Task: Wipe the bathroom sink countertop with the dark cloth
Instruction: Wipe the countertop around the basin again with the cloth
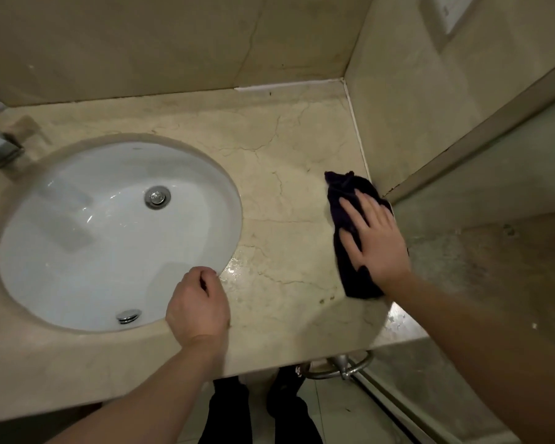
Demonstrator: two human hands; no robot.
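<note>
My right hand (374,241) lies flat and open on the dark cloth (350,225), pressing rather than pinching it, on the worktop (285,193) well right of the sink (109,232), close to the side wall. With no real grip, the cloth could bunch or slide out from under my palm, or slip off the near edge, I judge. Its long axis runs from the back wall toward me, the bunched end pointing to the back corner. My left hand (199,309), loosely curled and empty, rests at the sink's near rim.
</note>
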